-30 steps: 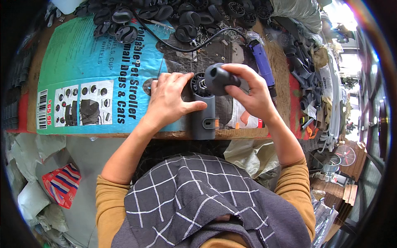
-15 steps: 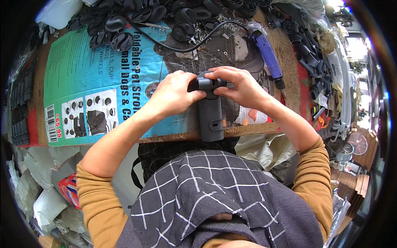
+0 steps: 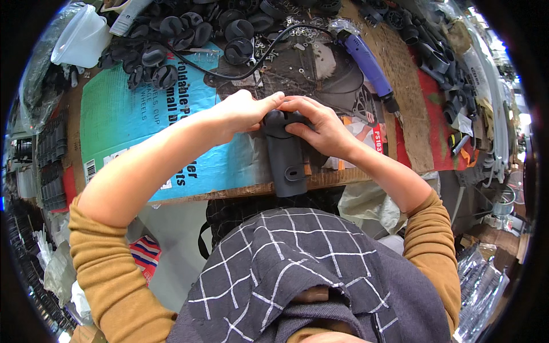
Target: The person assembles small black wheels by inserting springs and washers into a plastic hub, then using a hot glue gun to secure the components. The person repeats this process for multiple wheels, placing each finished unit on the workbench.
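A dark grey plastic fitting (image 3: 284, 157) lies lengthwise on the cardboard at the front edge of the bench, its slotted tab toward me. My right hand (image 3: 320, 126) grips the far end, thumb against its near side and fingers curled over the top. My left hand (image 3: 245, 111) is closed at that same end from the left, its thumb reaching across to the right hand's fingertips. Most of the left fingers and part of the fitting's far end are hidden. To the right of my hands rests a blue electric screwdriver (image 3: 366, 63) with a black cord (image 3: 237, 76).
Printed cardboard (image 3: 143, 137) covers the bench. Round black plastic caps (image 3: 171, 26) are heaped at the far left, beside scattered small metal hardware (image 3: 300, 43). A white plastic container (image 3: 80, 37) stands at the far left corner. More black plastic fittings (image 3: 437, 63) are piled along the right side.
My left hand has turned, its thumb now lying over the far end instead of pinching the near side. The fitting's crosspiece is less visible. The whole view has shifted slightly.
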Tool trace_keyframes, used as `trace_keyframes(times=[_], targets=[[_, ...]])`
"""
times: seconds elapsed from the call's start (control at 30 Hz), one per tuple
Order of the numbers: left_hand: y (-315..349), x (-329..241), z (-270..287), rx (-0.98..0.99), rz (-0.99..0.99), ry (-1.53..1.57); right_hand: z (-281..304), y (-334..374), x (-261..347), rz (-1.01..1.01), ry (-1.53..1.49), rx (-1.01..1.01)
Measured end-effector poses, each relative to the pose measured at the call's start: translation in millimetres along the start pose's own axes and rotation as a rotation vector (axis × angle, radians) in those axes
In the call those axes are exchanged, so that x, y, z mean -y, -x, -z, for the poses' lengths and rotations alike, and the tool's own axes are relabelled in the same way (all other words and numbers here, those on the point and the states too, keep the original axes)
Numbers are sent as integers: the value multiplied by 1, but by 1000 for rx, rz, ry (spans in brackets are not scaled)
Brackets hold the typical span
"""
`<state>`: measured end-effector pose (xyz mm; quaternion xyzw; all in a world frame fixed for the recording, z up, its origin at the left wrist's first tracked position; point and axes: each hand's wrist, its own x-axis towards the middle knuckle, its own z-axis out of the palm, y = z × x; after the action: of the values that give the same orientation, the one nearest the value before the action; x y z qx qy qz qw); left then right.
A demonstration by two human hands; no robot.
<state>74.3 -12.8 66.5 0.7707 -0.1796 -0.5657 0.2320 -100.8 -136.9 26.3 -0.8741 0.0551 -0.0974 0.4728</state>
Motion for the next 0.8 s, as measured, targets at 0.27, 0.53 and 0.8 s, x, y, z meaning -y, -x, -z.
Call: trace_keyframes(times=[0.27, 0.53, 0.8], targets=[[7, -7, -12, 198, -47, 389, -7, 23, 2, -268, -630, -164], [80, 8, -30, 80, -712, 486, 7, 40, 59, -295, -942, -33], [73, 26, -37, -507, -1091, -169, 8, 33, 85, -231, -351, 13]])
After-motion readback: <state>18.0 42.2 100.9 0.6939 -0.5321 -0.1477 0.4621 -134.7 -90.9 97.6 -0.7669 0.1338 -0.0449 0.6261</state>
